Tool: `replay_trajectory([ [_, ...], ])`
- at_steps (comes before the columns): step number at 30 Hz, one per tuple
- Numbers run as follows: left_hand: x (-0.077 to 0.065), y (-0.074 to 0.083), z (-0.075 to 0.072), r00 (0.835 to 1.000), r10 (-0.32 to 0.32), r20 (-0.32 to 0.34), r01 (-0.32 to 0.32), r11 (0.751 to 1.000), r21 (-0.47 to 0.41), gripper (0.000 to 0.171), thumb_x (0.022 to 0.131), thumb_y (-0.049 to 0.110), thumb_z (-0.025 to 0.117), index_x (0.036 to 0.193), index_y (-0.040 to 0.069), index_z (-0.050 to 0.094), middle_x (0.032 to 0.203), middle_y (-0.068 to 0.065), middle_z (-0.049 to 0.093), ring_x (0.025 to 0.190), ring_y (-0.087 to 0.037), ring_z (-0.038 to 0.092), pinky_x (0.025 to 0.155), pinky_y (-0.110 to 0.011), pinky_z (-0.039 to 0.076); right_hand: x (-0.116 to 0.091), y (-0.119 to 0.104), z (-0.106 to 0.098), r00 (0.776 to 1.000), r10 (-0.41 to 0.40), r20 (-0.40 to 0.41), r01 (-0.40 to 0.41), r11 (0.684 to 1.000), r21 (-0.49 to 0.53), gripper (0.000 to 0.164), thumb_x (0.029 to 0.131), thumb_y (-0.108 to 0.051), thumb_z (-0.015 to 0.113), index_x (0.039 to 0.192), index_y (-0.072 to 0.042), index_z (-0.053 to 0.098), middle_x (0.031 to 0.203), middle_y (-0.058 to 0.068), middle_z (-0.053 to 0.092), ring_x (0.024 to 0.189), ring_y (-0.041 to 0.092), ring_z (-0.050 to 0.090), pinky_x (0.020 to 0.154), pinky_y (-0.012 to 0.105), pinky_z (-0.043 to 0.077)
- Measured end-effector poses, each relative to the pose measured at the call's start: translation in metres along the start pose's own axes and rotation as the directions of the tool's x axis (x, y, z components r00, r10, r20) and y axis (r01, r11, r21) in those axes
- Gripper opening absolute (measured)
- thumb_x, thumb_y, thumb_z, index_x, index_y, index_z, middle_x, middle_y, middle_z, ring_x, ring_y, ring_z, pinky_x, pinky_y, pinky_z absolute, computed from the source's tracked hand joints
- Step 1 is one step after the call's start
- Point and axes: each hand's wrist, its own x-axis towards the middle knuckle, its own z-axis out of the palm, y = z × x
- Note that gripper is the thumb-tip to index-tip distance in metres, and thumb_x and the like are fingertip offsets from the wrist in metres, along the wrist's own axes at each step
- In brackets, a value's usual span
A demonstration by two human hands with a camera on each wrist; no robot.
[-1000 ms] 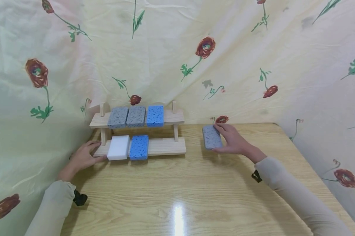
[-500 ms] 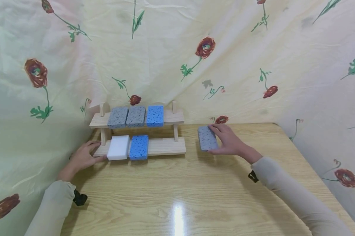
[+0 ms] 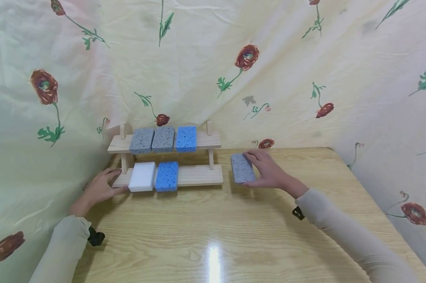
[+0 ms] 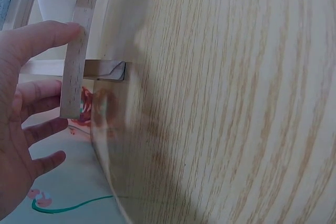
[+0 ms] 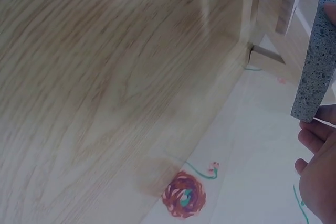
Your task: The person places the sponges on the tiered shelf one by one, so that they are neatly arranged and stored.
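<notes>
My right hand [image 3: 268, 169] holds a grey speckled sponge [image 3: 243, 169] by its ends, thumb at the near end and fingers at the far end. The sponge is raised over the table, just right of a two-tier wooden shelf [image 3: 200, 175]. In the right wrist view the grey sponge [image 5: 317, 61] shows edge-on between thumb and fingers. My left hand [image 3: 100, 188] grips the left end of the lower board, thumb on its front edge. The left wrist view shows the board end [image 4: 73, 85] between thumb and fingers. Beside that hand lies a white sponge [image 3: 142, 177].
A blue sponge [image 3: 167, 176] lies right of the white one on the lower board. On the upper board rest two grey sponges [image 3: 141, 140] and a blue sponge [image 3: 186, 138]. The wood-grain table [image 3: 184, 228] meets a flowered cloth [image 3: 199, 78] behind and at the sides.
My right hand has moved left with the grey sponge, closer to the shelf and slightly nearer to me. My left hand and the shelf have stayed put.
</notes>
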Motion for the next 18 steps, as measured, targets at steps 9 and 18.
replay_trajectory([
  [9, 0.0, 0.0, -0.001, 1.0, 0.009, -0.011, -0.009, 1.0, -0.009, 0.094, 0.088, 0.06, 0.071, 0.149, -0.007, 0.045, 0.154, -0.034, 0.038, 0.139, -0.056, 0.036, 0.111, -0.072, 0.033, 0.006, -0.01, 0.009, 1.0, 0.007, 0.018, -0.007, 1.0, 0.001, 0.11, 0.069, -0.055, 0.086, 0.152, 0.002, 0.042, 0.148, 0.021, 0.049, 0.137, 0.039, 0.043, 0.113, 0.06, 0.035],
  [18, 0.001, -0.002, 0.001, 1.0, 0.001, -0.01, -0.001, 1.0, -0.007, 0.095, 0.088, 0.062, 0.07, 0.149, -0.007, 0.045, 0.154, -0.035, 0.038, 0.139, -0.056, 0.036, 0.112, -0.072, 0.032, 0.015, -0.022, 0.017, 1.0, -0.018, 0.006, 0.018, 1.0, 0.021, 0.111, 0.068, -0.054, 0.088, 0.153, 0.001, 0.042, 0.148, 0.019, 0.049, 0.135, 0.038, 0.044, 0.113, 0.058, 0.037],
])
